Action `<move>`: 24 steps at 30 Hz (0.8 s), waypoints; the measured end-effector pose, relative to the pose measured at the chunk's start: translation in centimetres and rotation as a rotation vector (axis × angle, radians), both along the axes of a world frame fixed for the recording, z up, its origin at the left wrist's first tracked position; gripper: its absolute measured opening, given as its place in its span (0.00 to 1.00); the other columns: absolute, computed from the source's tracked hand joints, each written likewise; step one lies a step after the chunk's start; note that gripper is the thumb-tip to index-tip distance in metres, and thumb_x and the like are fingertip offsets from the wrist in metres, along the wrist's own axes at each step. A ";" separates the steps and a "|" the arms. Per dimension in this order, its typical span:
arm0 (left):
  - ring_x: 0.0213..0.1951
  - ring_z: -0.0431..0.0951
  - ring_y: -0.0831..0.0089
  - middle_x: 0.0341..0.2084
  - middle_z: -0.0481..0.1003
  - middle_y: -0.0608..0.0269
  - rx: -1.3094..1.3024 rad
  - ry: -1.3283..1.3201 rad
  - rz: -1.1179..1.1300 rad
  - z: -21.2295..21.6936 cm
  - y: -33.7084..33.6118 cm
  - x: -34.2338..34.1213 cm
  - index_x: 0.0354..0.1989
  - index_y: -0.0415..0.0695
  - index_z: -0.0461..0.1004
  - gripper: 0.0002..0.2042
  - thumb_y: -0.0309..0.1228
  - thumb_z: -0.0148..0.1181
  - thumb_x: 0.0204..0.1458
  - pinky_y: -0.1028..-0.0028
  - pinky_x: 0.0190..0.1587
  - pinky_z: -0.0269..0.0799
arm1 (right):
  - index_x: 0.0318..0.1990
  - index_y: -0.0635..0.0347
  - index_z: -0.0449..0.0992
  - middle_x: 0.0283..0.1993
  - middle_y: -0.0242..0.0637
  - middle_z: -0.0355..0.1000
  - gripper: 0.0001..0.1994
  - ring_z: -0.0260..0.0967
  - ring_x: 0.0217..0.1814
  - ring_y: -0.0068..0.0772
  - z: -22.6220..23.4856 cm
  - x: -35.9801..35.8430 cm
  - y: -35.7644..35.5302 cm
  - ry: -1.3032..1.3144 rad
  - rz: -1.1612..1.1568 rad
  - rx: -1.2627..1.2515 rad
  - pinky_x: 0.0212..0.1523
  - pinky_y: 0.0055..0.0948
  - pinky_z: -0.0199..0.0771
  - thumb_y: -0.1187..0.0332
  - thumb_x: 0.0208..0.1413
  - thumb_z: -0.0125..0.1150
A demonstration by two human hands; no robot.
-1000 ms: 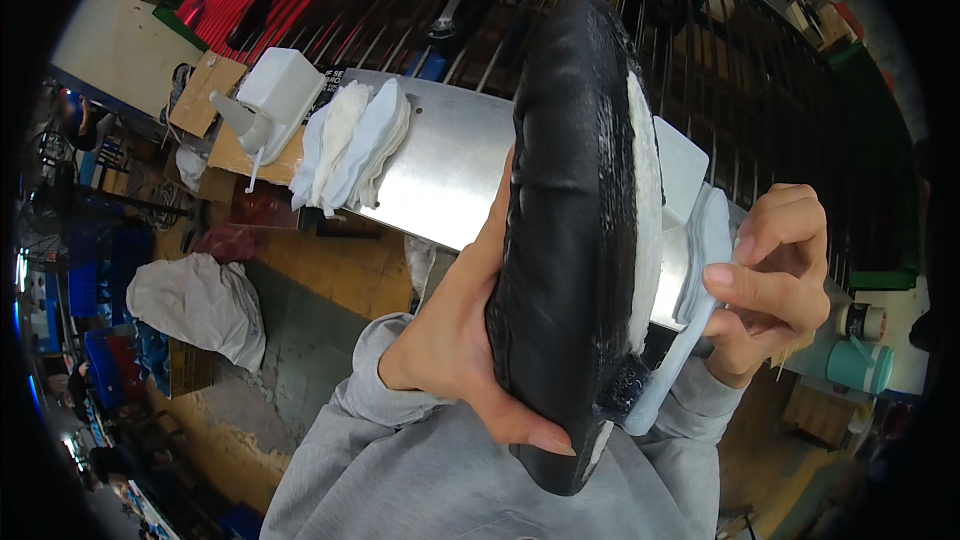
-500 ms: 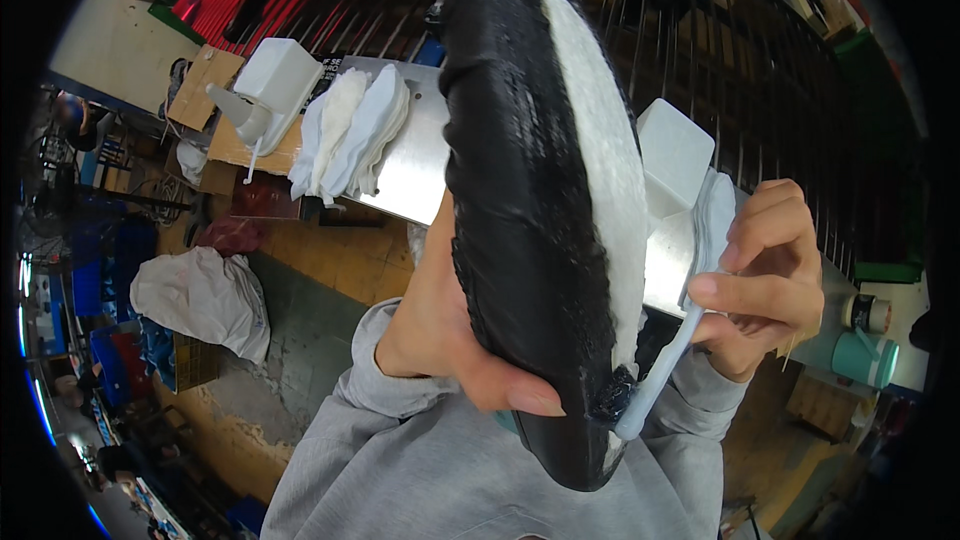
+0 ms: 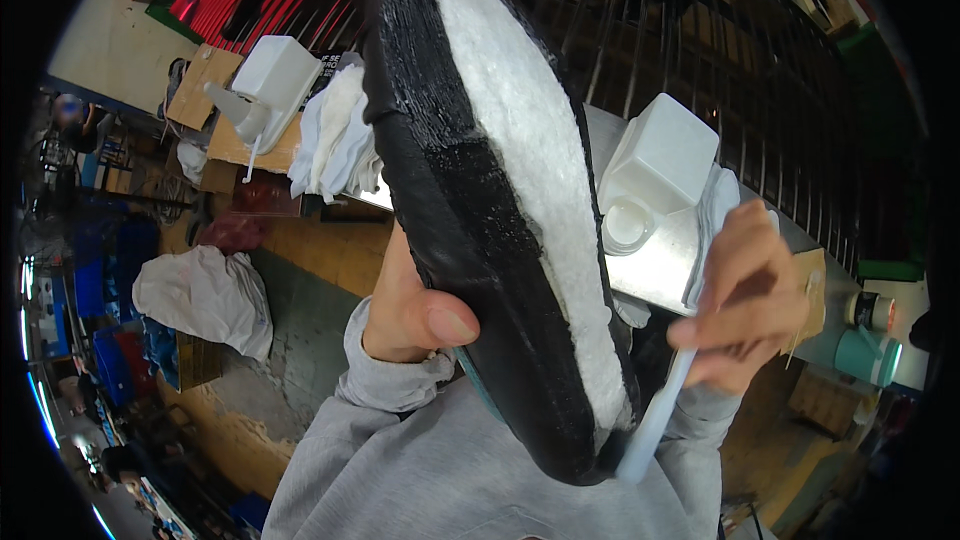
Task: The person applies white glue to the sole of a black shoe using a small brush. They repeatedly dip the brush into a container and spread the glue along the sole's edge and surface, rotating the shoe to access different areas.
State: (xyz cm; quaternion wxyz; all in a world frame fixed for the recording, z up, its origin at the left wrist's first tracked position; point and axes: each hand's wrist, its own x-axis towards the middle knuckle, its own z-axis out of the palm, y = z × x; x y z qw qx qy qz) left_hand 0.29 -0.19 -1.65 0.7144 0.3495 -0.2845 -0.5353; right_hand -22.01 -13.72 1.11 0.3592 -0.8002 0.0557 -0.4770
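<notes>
A black shoe upper is held up in front of me with its underside toward me. Along the middle of that underside runs a white fibrous strip, and the black margin around it looks glossy in places. My left hand grips the shoe from its left side, thumb on the edge and the other fingers hidden behind. In my right hand, blurred by motion, is the upper end of a pale brush with a slim handle. Its lower end is at the near tip of the shoe; the bristles cannot be made out.
On the metal bench behind stand a white plastic container and a white bottle-like container with a spout. Stacks of pale cloth-like pieces lie beside them. Dark metal bars run behind. A white sack sits at left.
The shoe has turned, its far end swinging left and more of the white strip facing me. My right hand and the brush have moved slightly down, toward the near tip.
</notes>
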 end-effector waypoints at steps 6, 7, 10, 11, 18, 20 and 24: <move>0.50 0.80 0.62 0.51 0.75 0.50 -0.019 -0.081 -0.088 -2.1 -0.5 0.7 0.65 0.34 0.61 0.54 0.61 0.77 0.36 0.67 0.52 0.80 | 0.40 0.57 0.88 0.36 0.31 0.70 0.16 0.67 0.36 0.24 -0.7 2.2 -0.6 0.105 -0.256 0.234 0.37 0.23 0.65 0.71 0.39 0.80; 0.49 0.80 0.62 0.51 0.75 0.50 -0.005 -0.065 -0.074 -1.9 -0.5 0.7 0.65 0.34 0.61 0.54 0.62 0.76 0.37 0.67 0.51 0.81 | 0.40 0.57 0.88 0.36 0.31 0.70 0.16 0.67 0.36 0.24 -1.0 1.9 -0.3 0.117 -0.219 0.257 0.36 0.23 0.65 0.71 0.39 0.80; 0.48 0.81 0.62 0.49 0.76 0.49 0.057 0.018 0.008 -0.7 -0.8 1.1 0.64 0.33 0.62 0.53 0.63 0.75 0.38 0.67 0.51 0.82 | 0.37 0.55 0.89 0.33 0.32 0.71 0.13 0.66 0.33 0.23 -1.8 1.0 1.0 0.098 -0.153 0.310 0.32 0.23 0.62 0.67 0.41 0.79; 0.48 0.82 0.61 0.49 0.76 0.49 0.064 0.029 0.035 -0.4 -1.1 1.2 0.63 0.33 0.63 0.53 0.63 0.75 0.38 0.67 0.50 0.82 | 0.36 0.55 0.89 0.32 0.32 0.71 0.12 0.66 0.33 0.23 -1.9 0.4 1.2 0.090 -0.136 0.325 0.32 0.22 0.61 0.65 0.41 0.79; 0.57 0.75 0.50 0.60 0.67 0.33 -0.016 -0.193 0.095 0.2 -1.8 2.7 0.72 0.42 0.55 0.50 0.70 0.57 0.50 0.59 0.52 0.84 | 0.32 0.53 0.89 0.29 0.29 0.68 0.15 0.63 0.30 0.24 -0.9 -2.0 2.2 0.061 -0.199 0.270 0.32 0.24 0.56 0.57 0.35 0.79; 0.58 0.75 0.50 0.60 0.67 0.34 -0.012 -0.198 0.112 0.3 -1.8 2.6 0.72 0.42 0.56 0.50 0.69 0.58 0.50 0.58 0.54 0.83 | 0.32 0.53 0.89 0.29 0.29 0.68 0.16 0.63 0.30 0.25 -0.1 -1.5 2.1 0.127 -0.266 0.171 0.32 0.25 0.56 0.57 0.34 0.79; 0.60 0.74 0.49 0.61 0.66 0.35 0.003 -0.270 0.072 0.9 -1.6 2.3 0.71 0.43 0.57 0.50 0.68 0.60 0.49 0.55 0.56 0.81 | 0.34 0.52 0.89 0.30 0.29 0.69 0.16 0.64 0.32 0.25 0.8 -0.4 1.5 0.165 -0.314 0.057 0.32 0.24 0.58 0.60 0.32 0.80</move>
